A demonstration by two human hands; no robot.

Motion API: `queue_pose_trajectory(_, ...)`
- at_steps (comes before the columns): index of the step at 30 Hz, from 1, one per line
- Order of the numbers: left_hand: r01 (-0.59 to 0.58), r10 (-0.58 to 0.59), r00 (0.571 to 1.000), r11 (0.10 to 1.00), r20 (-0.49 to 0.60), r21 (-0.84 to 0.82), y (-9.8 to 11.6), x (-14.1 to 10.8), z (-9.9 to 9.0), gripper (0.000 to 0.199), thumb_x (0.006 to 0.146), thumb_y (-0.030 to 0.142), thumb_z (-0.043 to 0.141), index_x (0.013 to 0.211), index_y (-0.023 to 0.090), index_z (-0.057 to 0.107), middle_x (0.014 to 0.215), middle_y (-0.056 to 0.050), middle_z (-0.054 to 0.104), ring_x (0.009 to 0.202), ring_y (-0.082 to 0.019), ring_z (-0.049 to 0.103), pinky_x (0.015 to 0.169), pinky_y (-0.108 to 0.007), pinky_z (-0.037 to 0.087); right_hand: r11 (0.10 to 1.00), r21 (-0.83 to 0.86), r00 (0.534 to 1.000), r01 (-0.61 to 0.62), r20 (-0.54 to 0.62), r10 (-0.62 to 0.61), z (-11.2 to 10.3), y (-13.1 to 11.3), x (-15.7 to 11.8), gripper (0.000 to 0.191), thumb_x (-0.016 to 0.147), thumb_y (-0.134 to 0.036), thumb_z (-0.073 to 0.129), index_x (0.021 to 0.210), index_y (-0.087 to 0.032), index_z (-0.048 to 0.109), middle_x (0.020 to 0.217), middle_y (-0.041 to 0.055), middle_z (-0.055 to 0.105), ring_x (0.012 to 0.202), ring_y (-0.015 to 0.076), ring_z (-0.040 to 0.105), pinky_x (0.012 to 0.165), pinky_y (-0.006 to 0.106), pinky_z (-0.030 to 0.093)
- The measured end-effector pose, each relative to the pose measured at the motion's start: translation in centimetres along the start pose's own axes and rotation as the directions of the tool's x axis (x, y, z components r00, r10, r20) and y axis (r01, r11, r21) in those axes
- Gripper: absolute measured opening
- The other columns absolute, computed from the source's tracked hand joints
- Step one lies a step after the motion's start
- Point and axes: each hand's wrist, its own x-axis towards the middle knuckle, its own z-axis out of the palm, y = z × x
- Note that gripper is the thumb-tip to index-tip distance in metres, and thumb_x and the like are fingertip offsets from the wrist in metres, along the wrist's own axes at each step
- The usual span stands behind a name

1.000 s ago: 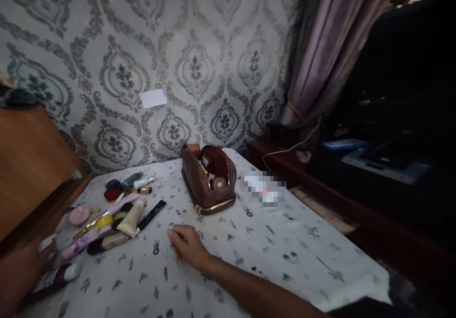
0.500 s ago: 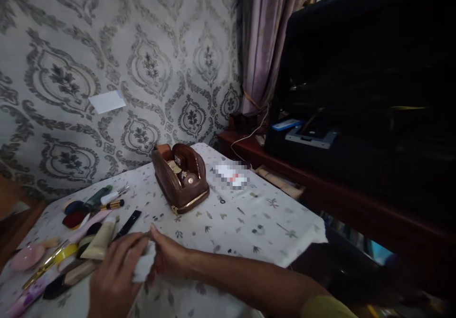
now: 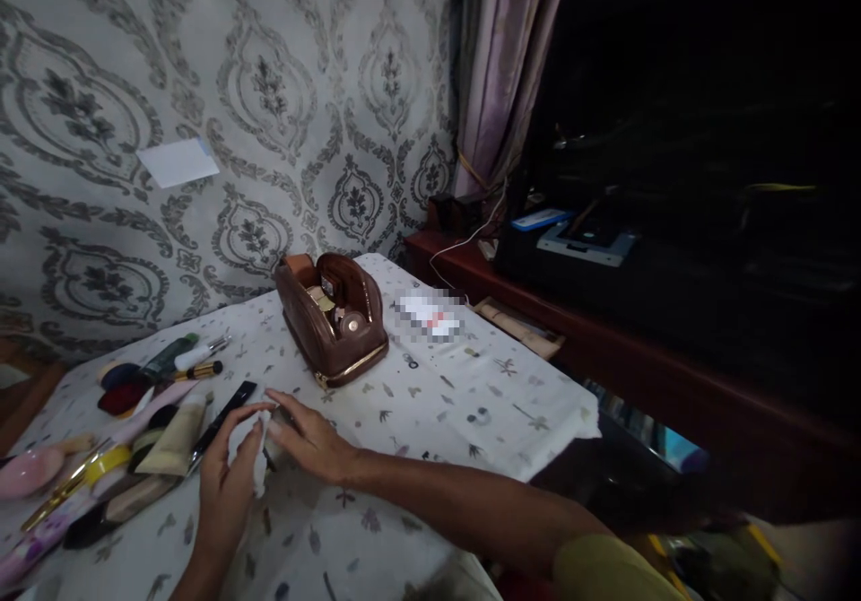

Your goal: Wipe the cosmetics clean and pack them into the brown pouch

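My left hand (image 3: 229,475) is curled round a crumpled white tissue (image 3: 247,448) near the table's front. Close against it, my right hand (image 3: 313,439) has its fingers bent over a small dark object, mostly hidden between the hands. Just behind them lies a slim black item (image 3: 225,414). To the left are a beige tube (image 3: 176,439), a yellow ring-shaped item (image 3: 108,465), a pink rounded item (image 3: 30,473) and several brushes and cosmetics. Beyond my hands stands an open brown bag (image 3: 333,323) with small items inside.
A patterned cloth covers the table (image 3: 404,422). A blurred white and red item (image 3: 430,314) lies right of the bag. Farther right are a dark red ledge (image 3: 571,323) with a white cable and a large black screen (image 3: 673,135). A patterned wall rises behind.
Both hands have moved up and slightly left in the view. My left hand has turned, showing more of the tissue, and my right fingers now reach over the small object. The view has shifted slightly.
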Motion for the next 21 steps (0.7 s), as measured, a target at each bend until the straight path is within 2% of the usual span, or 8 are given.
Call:
queue_pose_trajectory(2, 0.097, -0.098, 0.995, 0.993, -0.01, -0.069, -0.6, -0.1, -0.3, 0.033, 0.086, 0.048, 0.053, 0.101, 0.023, 0.067, 0.1, -0.005, 0.072, 0.102, -0.026, 0.065, 0.09, -0.038, 0.051, 1.0, 0.018, 0.999, 0.017, 0.032, -0.017, 0.0, 0.1, -0.1, 0.064, 0.093, -0.058, 0.044, 0.146, -0.023, 0.04, 0.147, 0.0076, 0.048, 0.137, 0.0239, 0.042, 0.115, 0.041, 0.029)
queue_pose_trajectory(4, 0.099, -0.102, 0.994, 0.993, -0.049, -0.072, -1.6, -0.2, -0.6, 0.036, 0.075, 0.051, 0.065, 0.097, 0.024, 0.07, 0.1, -0.007, 0.072, 0.106, -0.031, 0.064, 0.092, -0.043, 0.051, 0.99, 0.122, 0.996, -0.069, 0.056, 0.062, 0.4, 0.3, -0.1, 0.069, 0.09, -0.062, 0.046, 0.148, -0.026, 0.037, 0.146, 0.0066, 0.048, 0.128, 0.0242, 0.051, 0.106, 0.041, 0.041)
queue_pose_trajectory(6, 0.089, -0.094, 0.992, 0.994, -0.087, -0.059, -2.6, -0.3, -0.7, 0.043, 0.057, 0.047, 0.079, 0.094, 0.025, 0.071, 0.102, -0.008, 0.072, 0.11, -0.035, 0.062, 0.096, -0.047, 0.048, 0.928, 0.285, 0.971, -0.24, 0.081, 0.226, 0.9, 0.5, 0.1, 0.071, 0.087, -0.066, 0.048, 0.148, -0.031, 0.034, 0.143, 0.0058, 0.051, 0.099, 0.0208, 0.065, 0.076, 0.034, 0.056)
queue_pose_trajectory(9, 0.189, -0.2, 0.977, 0.972, -0.077, -0.138, -3.3, -0.3, -0.4, 0.043, 0.069, 0.051, 0.071, 0.101, 0.023, 0.069, 0.097, -0.008, 0.073, 0.102, -0.03, 0.066, 0.09, -0.044, 0.052, 0.728, 0.512, 0.88, -0.455, 0.133, 0.456, 1.8, 0.4, 0.5, 0.06, 0.089, -0.065, 0.046, 0.14, -0.033, 0.044, 0.123, 0.0044, 0.062, 0.057, 0.01, 0.057, 0.04, 0.021, 0.04)
queue_pose_trajectory(12, 0.283, -0.298, 0.954, 0.932, -0.036, -0.225, -2.9, -0.2, 0.3, 0.048, 0.083, 0.057, 0.055, 0.105, 0.017, 0.067, 0.087, -0.007, 0.073, 0.087, -0.025, 0.07, 0.08, -0.038, 0.055, 0.53, 0.664, 0.808, -0.528, 0.2, 0.555, 2.2, 0.1, 1.0, 0.047, 0.094, -0.06, 0.04, 0.126, -0.028, 0.054, 0.084, -0.0006, 0.067, 0.044, 0.0071, 0.049, 0.035, 0.016, 0.028)
queue_pose_trajectory(15, 0.314, -0.315, 0.948, 0.888, 0.054, -0.336, -1.9, -0.3, 0.7, 0.055, 0.087, 0.061, 0.047, 0.11, 0.015, 0.066, 0.096, -0.009, 0.073, 0.095, -0.026, 0.068, 0.086, -0.038, 0.053, 0.4, 0.742, 0.761, -0.538, 0.224, 0.608, 2.3, -0.3, 1.3, 0.047, 0.096, -0.061, 0.036, 0.113, -0.024, 0.058, 0.062, -0.0041, 0.059, 0.04, 0.0079, 0.047, 0.035, 0.015, 0.024)
queue_pose_trajectory(18, 0.199, -0.195, 0.98, 0.939, 0.043, -0.282, -1.3, -0.7, 0.7, 0.052, 0.089, 0.057, 0.048, 0.12, 0.017, 0.06, 0.12, -0.01, 0.067, 0.117, -0.026, 0.059, 0.103, -0.039, 0.042, 0.351, 0.784, 0.745, -0.512, 0.202, 0.635, 2.2, -0.3, 1.4, 0.047, 0.094, -0.062, 0.039, 0.1, -0.02, 0.059, 0.06, -0.0036, 0.056, 0.043, 0.0082, 0.048, 0.035, 0.015, 0.025)
queue_pose_trajectory(21, 0.076, -0.068, 0.997, 0.976, 0.049, -0.202, -1.4, -1.1, 0.5, 0.048, 0.09, 0.048, 0.05, 0.128, 0.019, 0.052, 0.133, -0.01, 0.059, 0.127, -0.025, 0.051, 0.11, -0.039, 0.034, 0.383, 0.789, 0.772, -0.481, 0.175, 0.611, 2.2, -0.1, 1.4, 0.047, 0.092, -0.064, 0.043, 0.102, -0.021, 0.058, 0.065, -0.003, 0.057, 0.046, 0.0087, 0.048, 0.036, 0.016, 0.026)
